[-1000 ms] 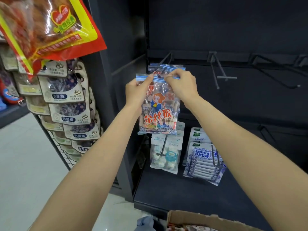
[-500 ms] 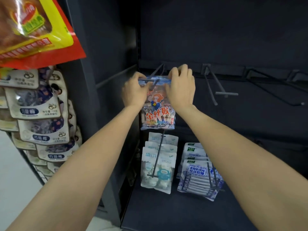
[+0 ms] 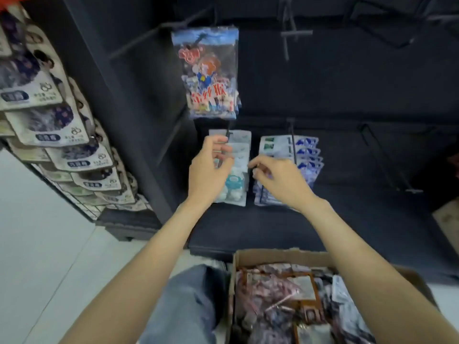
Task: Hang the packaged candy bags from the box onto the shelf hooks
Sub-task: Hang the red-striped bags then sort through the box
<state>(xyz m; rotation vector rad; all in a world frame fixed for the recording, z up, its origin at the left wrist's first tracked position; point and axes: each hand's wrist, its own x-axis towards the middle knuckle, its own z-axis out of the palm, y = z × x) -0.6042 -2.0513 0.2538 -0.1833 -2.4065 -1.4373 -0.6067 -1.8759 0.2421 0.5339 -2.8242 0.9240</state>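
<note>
Candy bag point(image 3: 207, 73): hangs on an upper shelf hook point(image 3: 198, 16), free of both hands.
Left hand point(image 3: 211, 170): fingers loosely curled, holding nothing.
Right hand point(image 3: 280, 180): likewise.
Box point(image 3: 285, 255): below, holding more bags.

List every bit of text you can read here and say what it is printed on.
None reads clearly.
Hanging candy bag: large red characters, blurred.
Grey pouches at left: dark label strips, blurred.
Blue-white packs: print too small.
Teal-white packs: unreadable.
Bags in the box: no legible print.
</note>
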